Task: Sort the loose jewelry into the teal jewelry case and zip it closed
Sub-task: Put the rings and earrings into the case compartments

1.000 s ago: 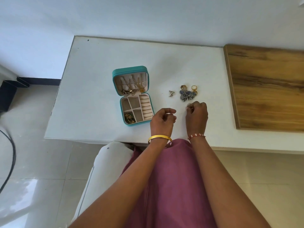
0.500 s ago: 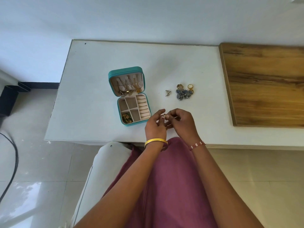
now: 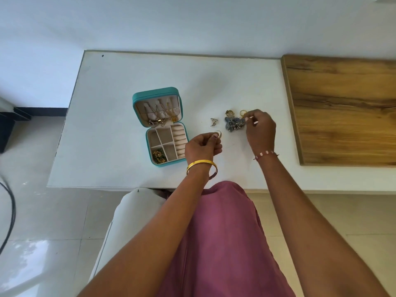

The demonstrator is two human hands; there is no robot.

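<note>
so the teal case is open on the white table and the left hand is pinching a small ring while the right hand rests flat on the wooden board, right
Not quite. In the head view the right hand is not on the wooden board; it reaches into the loose jewelry pile on the white table. The teal case is open and the left hand pinches a small ring.

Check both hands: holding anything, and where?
Left hand pinches a small ring by its band. Right hand reaches the gold ring; grip unclear.

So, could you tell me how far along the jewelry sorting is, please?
Done: necklaces hang in the open case's lid, one piece in a compartment. In hand: left hand pinches a ring; right hand reaches the pile. Left: the pile, a silver piece, zipping.
</note>
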